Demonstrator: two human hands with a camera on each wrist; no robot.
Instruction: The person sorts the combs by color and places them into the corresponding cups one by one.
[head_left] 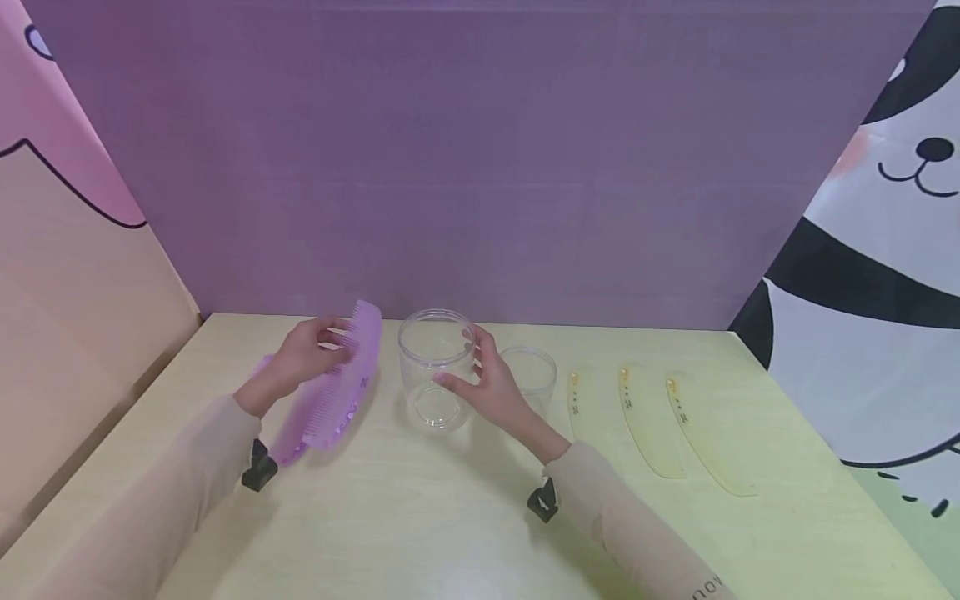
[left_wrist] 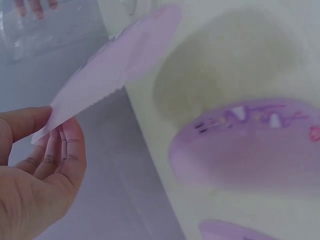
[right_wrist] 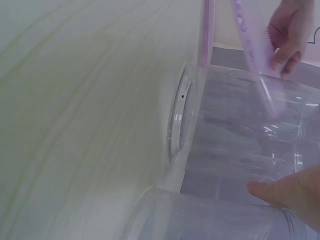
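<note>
My left hand (head_left: 306, 354) pinches a purple comb (head_left: 360, 367) between thumb and fingers, holding it tilted above the table. Two more purple combs show below it in the left wrist view, one larger in sight (left_wrist: 245, 145) and another (left_wrist: 232, 231) cut off by the lower edge. With thumb in front and fingers on the far side, my right hand (head_left: 498, 387) holds a clear, open-topped round jar (head_left: 420, 383) at its right wall. The jar stands upright just right of the raised comb. A second clear jar (head_left: 540, 379) is partly hidden behind my right hand.
On the right of the table (head_left: 420, 533) lie three pale yellow translucent combs, a left one (head_left: 575, 400), a middle one (head_left: 637, 425) and a right one (head_left: 693, 433). A purple backdrop (head_left: 480, 167) rises at the table's far edge.
</note>
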